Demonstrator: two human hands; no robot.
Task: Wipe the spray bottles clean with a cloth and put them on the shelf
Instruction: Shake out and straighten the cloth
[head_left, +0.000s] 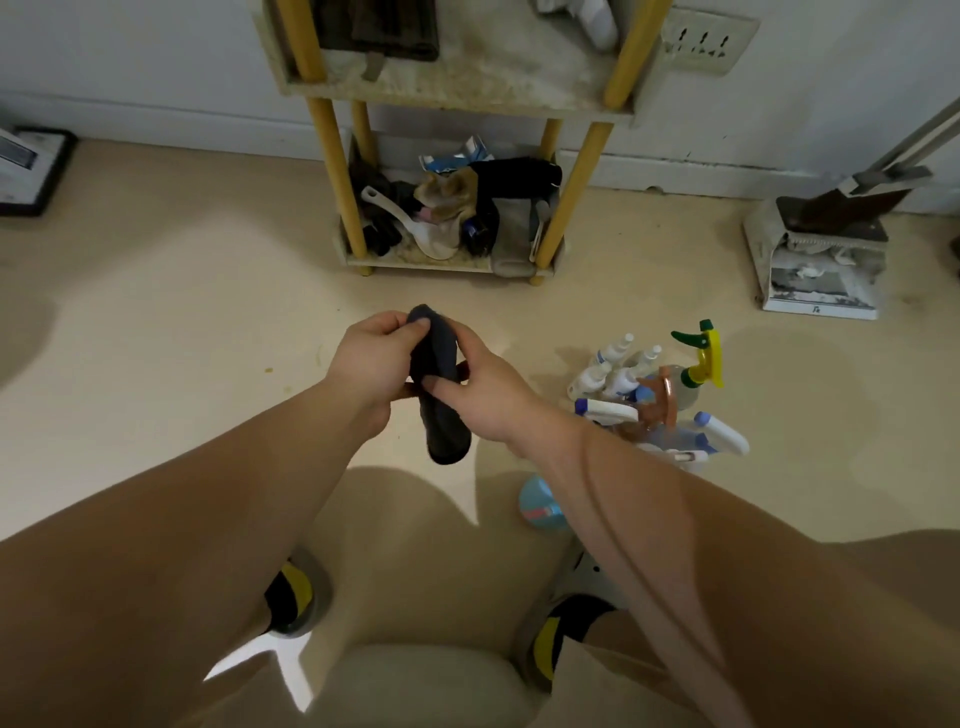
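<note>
- Pale beige floor (156, 312) fills the head view, running back to a white wall where a shelf (457, 98) on yellow posts stands.
- Both forearms reach forward and meet in mid-frame, above the floor and in front of the shelf.
- The left hand (374, 358) has its fingers curled, and its thumb pinches the top end of a cloth (441, 415).
- The right hand (488, 400) is curled round the middle of the cloth, with one finger lying across its front.
- The cloth is dark blue-grey and bunched into a long roll, and its lower end hangs free below both hands.
- A brownish thing (410, 388) peeks out on either side of the cloth; I cannot tell what it is.
- The spray bottles (623, 384) stand clustered on the floor to the right of the hands, mostly white with blue parts.
- One sprayer (701, 353) in the cluster has a green and yellow trigger head.
- A light blue bottle (537, 501) sits nearer, partly hidden by the right forearm.
- The shelf's bottom tier is crowded with dark rags and a white scoop (415, 228).
- A dustpan (821, 249) rests by the wall to the right.
</note>
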